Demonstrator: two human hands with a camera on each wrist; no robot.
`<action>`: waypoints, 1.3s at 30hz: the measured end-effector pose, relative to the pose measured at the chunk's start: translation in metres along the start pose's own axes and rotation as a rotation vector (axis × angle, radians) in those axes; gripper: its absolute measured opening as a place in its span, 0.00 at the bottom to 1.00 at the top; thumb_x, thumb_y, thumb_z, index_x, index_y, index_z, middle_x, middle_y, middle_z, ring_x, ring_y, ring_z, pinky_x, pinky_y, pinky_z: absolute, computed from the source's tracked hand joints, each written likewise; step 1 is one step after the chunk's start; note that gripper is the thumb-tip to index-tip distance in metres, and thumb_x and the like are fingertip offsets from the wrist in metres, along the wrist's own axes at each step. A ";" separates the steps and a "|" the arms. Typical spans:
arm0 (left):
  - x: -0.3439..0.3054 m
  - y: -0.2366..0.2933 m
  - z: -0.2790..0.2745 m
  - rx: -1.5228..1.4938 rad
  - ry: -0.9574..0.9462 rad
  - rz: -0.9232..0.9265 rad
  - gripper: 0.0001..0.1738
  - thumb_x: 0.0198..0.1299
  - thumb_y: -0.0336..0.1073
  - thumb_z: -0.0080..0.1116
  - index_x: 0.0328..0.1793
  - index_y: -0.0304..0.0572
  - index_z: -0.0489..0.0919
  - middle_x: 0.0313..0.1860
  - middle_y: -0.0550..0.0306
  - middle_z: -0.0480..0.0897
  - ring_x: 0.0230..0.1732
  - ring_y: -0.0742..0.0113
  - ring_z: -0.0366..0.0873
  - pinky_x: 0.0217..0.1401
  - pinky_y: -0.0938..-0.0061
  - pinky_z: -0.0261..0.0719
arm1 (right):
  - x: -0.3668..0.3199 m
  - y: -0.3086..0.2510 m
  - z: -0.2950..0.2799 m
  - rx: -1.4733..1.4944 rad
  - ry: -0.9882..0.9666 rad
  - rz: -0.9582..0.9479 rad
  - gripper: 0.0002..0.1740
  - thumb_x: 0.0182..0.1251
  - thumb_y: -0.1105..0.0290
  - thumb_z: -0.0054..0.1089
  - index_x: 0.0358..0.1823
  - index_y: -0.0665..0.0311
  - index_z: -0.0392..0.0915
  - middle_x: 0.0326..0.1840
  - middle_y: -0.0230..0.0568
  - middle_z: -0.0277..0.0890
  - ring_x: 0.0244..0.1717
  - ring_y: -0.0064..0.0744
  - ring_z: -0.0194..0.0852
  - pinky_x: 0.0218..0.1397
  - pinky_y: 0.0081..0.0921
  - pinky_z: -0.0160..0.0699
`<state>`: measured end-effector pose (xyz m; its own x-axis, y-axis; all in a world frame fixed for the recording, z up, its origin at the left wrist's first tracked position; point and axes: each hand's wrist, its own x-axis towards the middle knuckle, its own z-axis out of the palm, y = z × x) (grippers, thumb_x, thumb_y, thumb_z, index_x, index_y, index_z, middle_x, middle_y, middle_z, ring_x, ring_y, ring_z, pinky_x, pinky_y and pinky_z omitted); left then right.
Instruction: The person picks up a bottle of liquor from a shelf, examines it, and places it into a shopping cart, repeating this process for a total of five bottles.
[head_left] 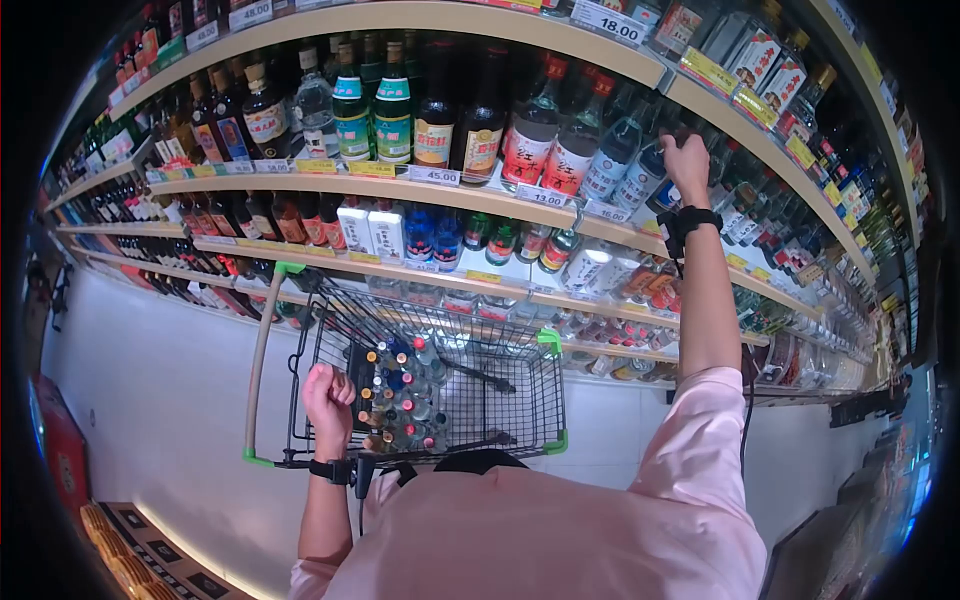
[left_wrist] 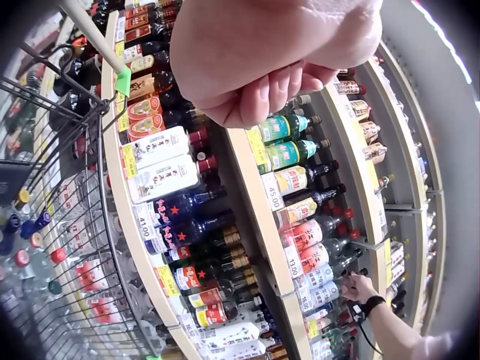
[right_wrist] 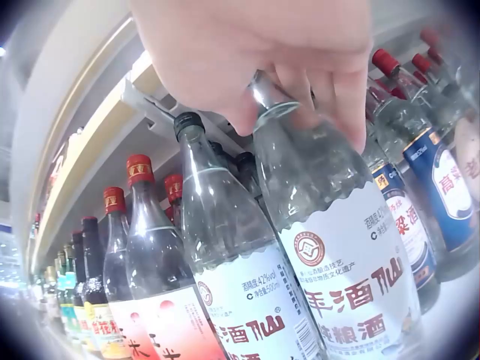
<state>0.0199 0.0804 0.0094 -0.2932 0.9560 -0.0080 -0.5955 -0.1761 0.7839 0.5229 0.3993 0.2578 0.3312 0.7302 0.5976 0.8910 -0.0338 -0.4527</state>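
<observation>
Right hand: the right hand (right_wrist: 255, 67) is raised to the far shelves on the right, fingers and thumb curled down round the top of a clear bottle (right_wrist: 337, 225), grasping it at the cap.
Bottle, look: clear glass with clear liquid, sloping shoulders and a narrow neck with a silver metal band just under the fingers. It has a white label with large red characters, a round red-brown emblem above them and a line of small print (the cap itself is hidden by the hand).
Bottle, place: it stands in the front row of its shelf (head_left: 400, 188), the 1 with price tags reading 45.00 (head_left: 433, 175) and 13.00 (head_left: 541, 195), towards the right end. Whether its base is off the board cannot be told.
Neighbours: just to its left stands a second bottle (right_wrist: 225, 247) of the same glass and label, with a dark cap, touching or nearly so. Further left are red-capped bottles (right_wrist: 150, 247), and to the right are bottles with blue labels (right_wrist: 442, 195).
Left hand: the left hand (head_left: 328, 395) is clenched in a fist over the near left edge of the cart (head_left: 552, 400). The left wrist view shows nothing inside the curled fingers.
Cart: black wire basket with green corners and a beige handle (head_left: 262, 360) on its left side, standing near the person, below the shelves.
Cart load: many small bottles (head_left: 400, 400) with coloured caps, packed in the left half.
Arm: the right arm has a pink sleeve (head_left: 700, 430) and a black wrist strap (head_left: 690, 220).
</observation>
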 end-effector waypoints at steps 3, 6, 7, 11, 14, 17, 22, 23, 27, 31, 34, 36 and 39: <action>-0.003 0.000 0.001 -0.009 0.001 -0.017 0.17 0.75 0.37 0.46 0.28 0.48 0.61 0.20 0.69 0.57 0.19 0.79 0.52 0.22 0.80 0.51 | -0.013 0.005 -0.009 0.075 0.033 0.018 0.29 0.63 0.49 0.64 0.48 0.71 0.77 0.48 0.63 0.82 0.55 0.62 0.79 0.58 0.45 0.75; -0.001 -0.008 -0.001 -0.039 -0.040 -0.045 0.16 0.74 0.36 0.47 0.30 0.47 0.63 0.20 0.69 0.59 0.20 0.80 0.54 0.22 0.80 0.52 | -0.031 0.019 -0.013 0.298 0.035 -0.139 0.24 0.66 0.55 0.66 0.47 0.72 0.74 0.47 0.59 0.83 0.53 0.54 0.83 0.54 0.38 0.78; 0.001 -0.011 0.001 -0.051 -0.045 -0.057 0.15 0.74 0.35 0.48 0.30 0.47 0.64 0.20 0.69 0.60 0.20 0.80 0.54 0.23 0.80 0.53 | -0.041 0.016 -0.021 0.372 0.028 -0.196 0.22 0.67 0.57 0.66 0.47 0.71 0.74 0.47 0.58 0.84 0.53 0.51 0.84 0.54 0.36 0.79; 0.006 -0.015 0.015 0.003 0.002 -0.119 0.14 0.74 0.37 0.50 0.32 0.48 0.66 0.22 0.69 0.63 0.20 0.81 0.58 0.23 0.81 0.56 | -0.074 0.005 -0.052 0.648 0.045 -0.281 0.15 0.71 0.71 0.62 0.54 0.68 0.72 0.52 0.41 0.84 0.51 0.30 0.83 0.54 0.28 0.80; 0.013 -0.021 0.027 0.034 -0.070 -0.139 0.13 0.74 0.36 0.51 0.33 0.47 0.67 0.24 0.68 0.65 0.22 0.81 0.60 0.23 0.82 0.57 | -0.087 -0.003 -0.080 0.692 0.079 -0.359 0.14 0.73 0.71 0.60 0.55 0.67 0.71 0.54 0.40 0.82 0.51 0.26 0.80 0.55 0.27 0.79; 0.023 -0.031 0.038 0.145 -0.188 -0.151 0.04 0.73 0.32 0.52 0.42 0.43 0.71 0.32 0.65 0.72 0.27 0.79 0.68 0.28 0.82 0.66 | -0.094 -0.004 -0.097 0.783 0.081 -0.365 0.14 0.74 0.69 0.61 0.54 0.68 0.72 0.51 0.43 0.82 0.49 0.24 0.79 0.52 0.25 0.80; 0.036 -0.059 0.083 0.233 -0.438 -0.201 0.15 0.71 0.29 0.55 0.62 0.39 0.70 0.53 0.54 0.78 0.48 0.68 0.81 0.47 0.73 0.83 | -0.135 -0.021 -0.083 0.965 -0.057 -0.150 0.12 0.73 0.68 0.62 0.48 0.68 0.74 0.44 0.37 0.82 0.44 0.21 0.78 0.47 0.22 0.79; 0.040 -0.062 0.090 0.213 -0.522 -0.267 0.18 0.71 0.30 0.54 0.66 0.40 0.69 0.61 0.52 0.75 0.59 0.64 0.79 0.57 0.69 0.82 | -0.148 -0.025 -0.074 0.949 -0.100 -0.129 0.11 0.73 0.68 0.63 0.48 0.68 0.74 0.42 0.36 0.81 0.43 0.20 0.79 0.46 0.21 0.79; 0.033 -0.064 0.134 -0.011 -0.627 -0.399 0.23 0.72 0.34 0.54 0.72 0.41 0.68 0.62 0.54 0.76 0.62 0.65 0.75 0.62 0.65 0.78 | -0.219 -0.054 -0.035 1.064 -0.321 -0.022 0.12 0.71 0.71 0.64 0.48 0.68 0.73 0.41 0.34 0.81 0.40 0.17 0.78 0.44 0.14 0.77; 0.025 -0.083 0.136 0.181 -0.722 -0.475 0.29 0.72 0.39 0.56 0.76 0.39 0.65 0.63 0.54 0.75 0.61 0.68 0.74 0.63 0.69 0.75 | -0.257 -0.064 -0.009 1.206 -0.401 0.103 0.12 0.71 0.71 0.64 0.48 0.69 0.73 0.41 0.34 0.81 0.41 0.16 0.78 0.44 0.15 0.78; 0.024 -0.082 0.128 0.200 -0.735 -0.540 0.30 0.70 0.35 0.59 0.74 0.33 0.65 0.64 0.53 0.75 0.60 0.69 0.74 0.63 0.70 0.74 | -0.264 -0.054 0.004 1.208 -0.407 0.164 0.12 0.72 0.70 0.63 0.50 0.69 0.74 0.42 0.34 0.82 0.41 0.16 0.79 0.45 0.16 0.78; 0.024 -0.077 0.128 0.120 -0.749 -0.599 0.32 0.65 0.29 0.63 0.73 0.31 0.65 0.63 0.52 0.76 0.61 0.67 0.74 0.62 0.69 0.76 | -0.263 -0.050 0.006 1.178 -0.438 0.177 0.16 0.77 0.64 0.56 0.55 0.68 0.76 0.43 0.36 0.82 0.41 0.21 0.79 0.42 0.20 0.78; 0.017 -0.061 0.139 0.092 -0.788 -0.489 0.34 0.61 0.24 0.66 0.72 0.33 0.65 0.62 0.52 0.76 0.62 0.66 0.75 0.61 0.68 0.79 | -0.258 -0.055 0.004 1.373 -0.492 0.273 0.17 0.79 0.62 0.52 0.56 0.69 0.75 0.45 0.39 0.82 0.43 0.24 0.81 0.45 0.23 0.82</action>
<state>0.1555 0.1402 0.0479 0.5870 0.8082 0.0473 -0.4470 0.2749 0.8512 0.3868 0.2158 0.1260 0.0502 0.9691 0.2416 -0.2554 0.2463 -0.9349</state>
